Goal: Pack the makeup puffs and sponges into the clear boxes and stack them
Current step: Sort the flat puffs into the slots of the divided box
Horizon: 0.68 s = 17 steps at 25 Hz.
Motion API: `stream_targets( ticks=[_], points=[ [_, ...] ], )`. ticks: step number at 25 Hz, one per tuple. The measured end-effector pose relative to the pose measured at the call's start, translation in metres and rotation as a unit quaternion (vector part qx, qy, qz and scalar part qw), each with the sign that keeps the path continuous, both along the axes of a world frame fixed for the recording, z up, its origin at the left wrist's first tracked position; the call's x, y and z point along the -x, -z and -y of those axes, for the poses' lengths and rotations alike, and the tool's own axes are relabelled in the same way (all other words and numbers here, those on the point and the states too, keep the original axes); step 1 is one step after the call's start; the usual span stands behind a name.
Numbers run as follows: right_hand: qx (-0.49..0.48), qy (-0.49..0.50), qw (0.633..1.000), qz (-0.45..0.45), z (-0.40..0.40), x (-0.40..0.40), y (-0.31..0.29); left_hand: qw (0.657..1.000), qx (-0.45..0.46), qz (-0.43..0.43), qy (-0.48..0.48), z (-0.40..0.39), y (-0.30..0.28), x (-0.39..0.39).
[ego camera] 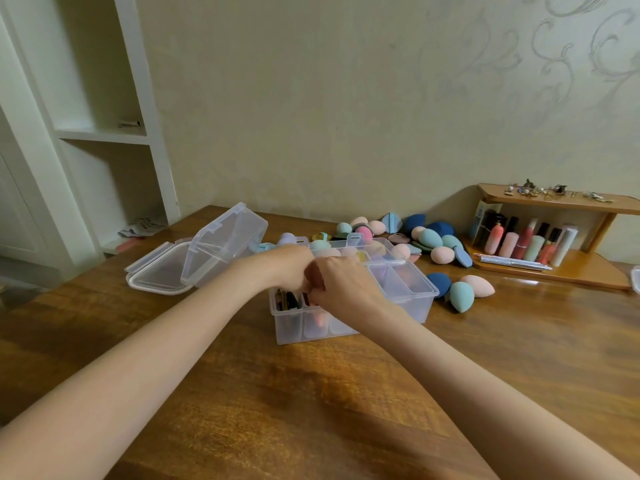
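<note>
Loose sponges [431,239] lie beyond the hands, a wooden cosmetics shelf [588,268] off right, an open lid [194,258] left. Left hand [287,268] and right hand [341,282] meet, fingers curled, over the divided clear box [349,306]; what they grip I cannot tell.

We see a brown wooden table [311,393] by a pale wall [311,98] with swirls. A small wooden shelf [561,268] sits at the right, holding lipsticks [519,240]. A white bookcase [104,133] stands at the left.
</note>
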State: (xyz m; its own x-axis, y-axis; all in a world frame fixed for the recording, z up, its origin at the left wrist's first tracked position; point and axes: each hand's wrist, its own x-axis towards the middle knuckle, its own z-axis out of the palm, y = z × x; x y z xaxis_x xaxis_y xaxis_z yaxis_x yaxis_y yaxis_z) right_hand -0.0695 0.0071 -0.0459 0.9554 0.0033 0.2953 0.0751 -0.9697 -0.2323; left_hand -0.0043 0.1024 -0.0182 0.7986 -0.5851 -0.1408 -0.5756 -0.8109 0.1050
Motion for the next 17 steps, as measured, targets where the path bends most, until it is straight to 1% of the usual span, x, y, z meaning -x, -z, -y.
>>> stream_targets(
  ticks=[2,5,8,9,11,14,15,17],
  points=[
    [-0.018,-0.008,0.999,-0.026,0.005,-0.004,-0.002,1.0,0.001,-0.002,-0.027,0.0,0.003,-0.002],
    [-0.067,-0.039,0.997,-0.027,0.013,-0.006,-0.005,0.999,-0.008,0.015,-0.029,0.001,0.005,0.007],
    [-0.099,-0.063,0.992,-0.041,0.02,-0.001,-0.01,0.999,0.025,0.014,-0.045,0.004,0.009,0.017],
    [-0.105,-0.064,0.991,-0.049,0.022,0.0,-0.009,0.999,0.027,0.021,-0.036,0.004,0.012,0.015],
    [-0.108,-0.061,0.99,-0.06,0.024,-0.001,-0.008,0.999,0.035,0.027,-0.026,0.003,0.015,0.009],
    [-0.072,-0.065,0.994,-0.053,0.018,-0.005,-0.001,0.994,0.099,0.043,-0.021,-0.002,0.011,0.004],
    [-0.063,-0.062,0.995,-0.042,0.015,-0.007,0.001,0.995,0.092,0.044,-0.018,-0.004,0.009,0.005],
    [-0.094,-0.064,0.993,-0.028,0.015,-0.008,0.005,0.998,0.047,0.039,-0.029,-0.004,0.008,0.008]
  ],
)
